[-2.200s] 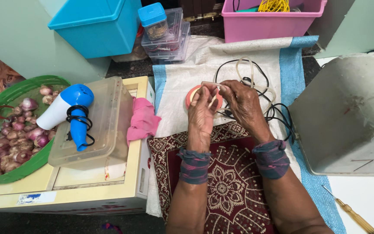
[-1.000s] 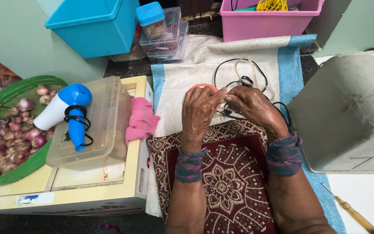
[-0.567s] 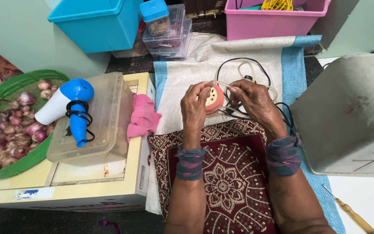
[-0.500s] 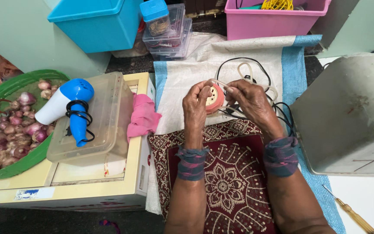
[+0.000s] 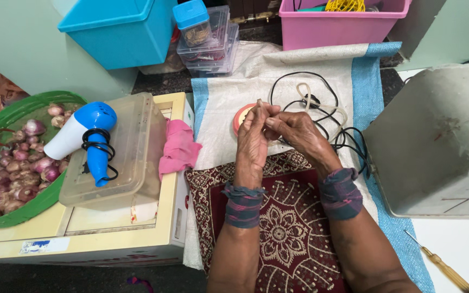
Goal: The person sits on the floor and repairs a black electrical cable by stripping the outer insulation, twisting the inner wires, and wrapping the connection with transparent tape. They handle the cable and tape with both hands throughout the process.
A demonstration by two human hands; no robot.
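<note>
Nearby, black cable (image 5: 348, 138) beside hair dryer (image 5: 85, 133).

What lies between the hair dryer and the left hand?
In the head view, going from the hair dryer toward the left hand: the clear lidded box it rests on, then a pink cloth, then bare white sacking.

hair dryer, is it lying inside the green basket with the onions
No, the blue and white hair dryer lies on top of the clear plastic container, beside the green basket.
</note>
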